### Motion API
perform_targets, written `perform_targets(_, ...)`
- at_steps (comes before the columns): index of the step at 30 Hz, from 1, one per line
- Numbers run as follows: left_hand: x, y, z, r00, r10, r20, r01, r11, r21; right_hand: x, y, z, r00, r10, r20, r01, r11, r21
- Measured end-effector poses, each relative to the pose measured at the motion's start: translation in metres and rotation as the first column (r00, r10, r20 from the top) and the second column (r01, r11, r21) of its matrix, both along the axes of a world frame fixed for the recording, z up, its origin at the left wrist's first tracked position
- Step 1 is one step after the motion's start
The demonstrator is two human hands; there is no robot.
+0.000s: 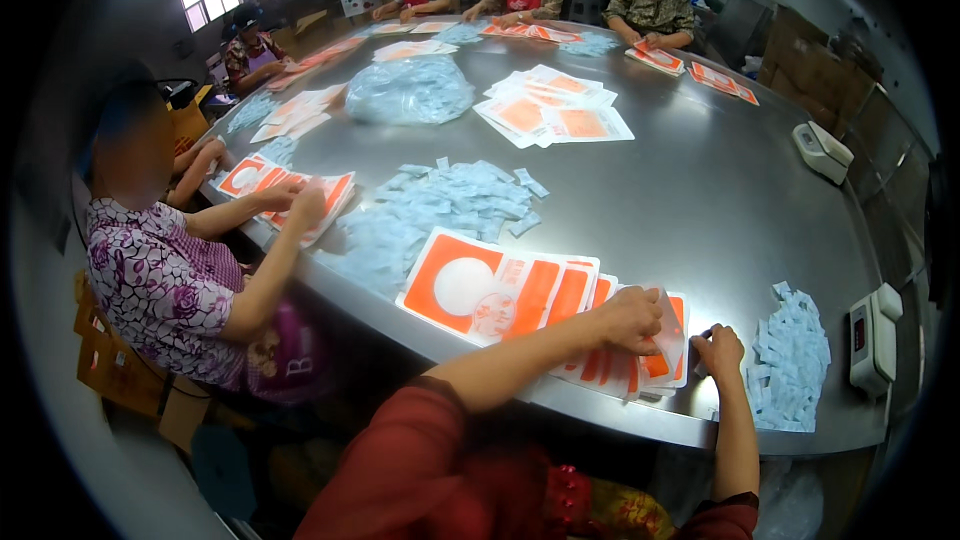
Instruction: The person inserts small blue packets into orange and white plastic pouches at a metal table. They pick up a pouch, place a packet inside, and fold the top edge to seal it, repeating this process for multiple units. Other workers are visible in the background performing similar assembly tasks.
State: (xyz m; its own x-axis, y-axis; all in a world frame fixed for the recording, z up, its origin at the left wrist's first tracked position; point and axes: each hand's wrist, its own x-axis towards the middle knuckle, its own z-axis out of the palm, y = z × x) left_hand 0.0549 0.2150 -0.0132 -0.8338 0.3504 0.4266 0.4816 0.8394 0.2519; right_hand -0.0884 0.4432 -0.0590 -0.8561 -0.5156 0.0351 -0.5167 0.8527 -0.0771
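Observation:
A fanned, overlapping row of flat orange-and-white pouches [530, 290] lies along the near edge of the metal table. My left hand [631, 320] is closed on the edge of the rightmost pouch [664, 338], which is lifted and shows a clear, bent side. Just right of it, my right hand [719, 351] is closed low over the table, its fingertips pinched together; what they hold is too small to tell. Beside that hand lies a heap of small pale-blue sachets [790, 360]. A larger sachet heap [450, 205] sits beyond the pouches.
White digital scales [873, 340] stand at the right edge, with another scale [822, 152] farther back. A co-worker in a floral top [165, 275] handles pouches at my left. Loose pouches [555, 105] and a clear bag of sachets [410, 90] lie mid-table. Several people sit around the far side.

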Motion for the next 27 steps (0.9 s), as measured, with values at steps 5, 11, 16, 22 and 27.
perform_targets(5, 0.006, -0.004, -0.001, 1.0, 0.021, 0.012, -0.02, 1.0, -0.021, 0.007, 0.004, 0.017, 0.99, -0.137, -0.043, 0.132, 0.987, -0.095)
perform_targets(11, -0.001, 0.0, -0.004, 1.0, 0.015, 0.022, -0.015, 1.0, -0.026, -0.031, 0.028, -0.018, 0.983, -0.026, 0.182, 0.064, 0.977, -0.203)
perform_targets(16, 0.005, 0.0, -0.002, 0.999, 0.043, 0.016, -0.043, 0.999, -0.017, -0.016, 0.018, -0.004, 0.969, -0.037, 0.244, 0.098, 0.964, -0.246)
perform_targets(22, 0.008, 0.002, 0.0, 0.999, 0.043, 0.0, -0.043, 0.999, -0.01, -0.006, 0.019, 0.004, 0.878, 0.152, 0.453, -0.035, 0.966, -0.256)
perform_targets(27, 0.006, 0.002, 0.001, 0.998, 0.047, -0.031, -0.046, 0.998, 0.044, -0.007, 0.016, 0.022, 0.699, 0.337, 0.631, 0.373, 0.581, -0.724)
